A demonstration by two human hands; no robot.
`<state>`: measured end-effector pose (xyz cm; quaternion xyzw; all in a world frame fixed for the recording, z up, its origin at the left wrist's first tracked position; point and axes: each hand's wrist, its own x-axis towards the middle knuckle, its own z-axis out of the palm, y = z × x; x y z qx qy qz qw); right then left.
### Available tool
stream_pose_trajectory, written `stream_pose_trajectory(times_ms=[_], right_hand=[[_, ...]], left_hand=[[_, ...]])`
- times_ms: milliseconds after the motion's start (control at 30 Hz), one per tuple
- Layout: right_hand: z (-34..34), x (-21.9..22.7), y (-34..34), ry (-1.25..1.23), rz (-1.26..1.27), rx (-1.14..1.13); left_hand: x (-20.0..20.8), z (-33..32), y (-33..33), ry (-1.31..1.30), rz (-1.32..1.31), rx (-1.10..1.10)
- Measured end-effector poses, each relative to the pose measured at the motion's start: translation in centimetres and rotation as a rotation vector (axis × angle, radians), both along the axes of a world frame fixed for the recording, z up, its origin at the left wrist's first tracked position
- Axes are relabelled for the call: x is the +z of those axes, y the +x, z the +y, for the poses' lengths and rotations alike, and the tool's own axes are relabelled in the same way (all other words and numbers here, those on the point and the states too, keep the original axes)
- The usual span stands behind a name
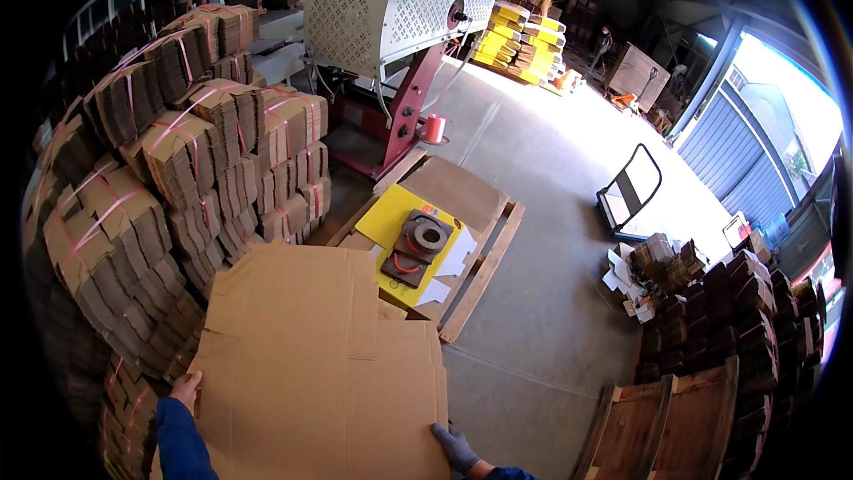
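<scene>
A stack of large flat brown cardboard sheets (311, 356) lies in front of me, filling the lower middle of the head view. My left hand (185, 388), bare and on a blue sleeve, grips the stack's left edge. My right hand (456, 447), in a grey glove, holds the stack's lower right corner with fingers on top of the sheet.
Bundles of folded cardboard tied with pink straps (169, 169) are piled high on the left. Ahead lies a wooden pallet (480, 267) with a yellow sheet and strap rolls (425, 236), behind it a perforated strapping machine (400, 0). A hand cart (629, 191) and more bundles (737, 311) stand right.
</scene>
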<state>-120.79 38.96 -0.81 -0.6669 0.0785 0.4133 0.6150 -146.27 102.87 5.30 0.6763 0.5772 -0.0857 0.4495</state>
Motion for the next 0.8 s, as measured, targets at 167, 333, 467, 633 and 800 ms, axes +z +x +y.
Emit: stream_pose_trajectory(times_ms=[167,333,467,633,800], right_hand=[[-1.4,-3.5,-0.1,0.041,0.098,-0.008],[-1.0,-3.6,1.0,0.049,0.088,0.144],[-2.2,-3.3,1.2,0.04,0.143,0.291],[-11.3,-6.6,7.1,0.012,0.274,0.491],[-26.9,-6.5,16.2,-0.068,0.231,0.179]], left_hand=[[-1.9,-6.7,4.0,0.609,-0.176,-0.055],[0.4,-25.3,7.7,0.658,-0.43,-0.204],[-0.3,-39.0,6.6,0.527,-0.406,-0.094],[-1.0,-53.3,7.4,0.573,-0.415,0.09],[-3.8,-58.5,6.2,0.577,-0.247,0.298]])
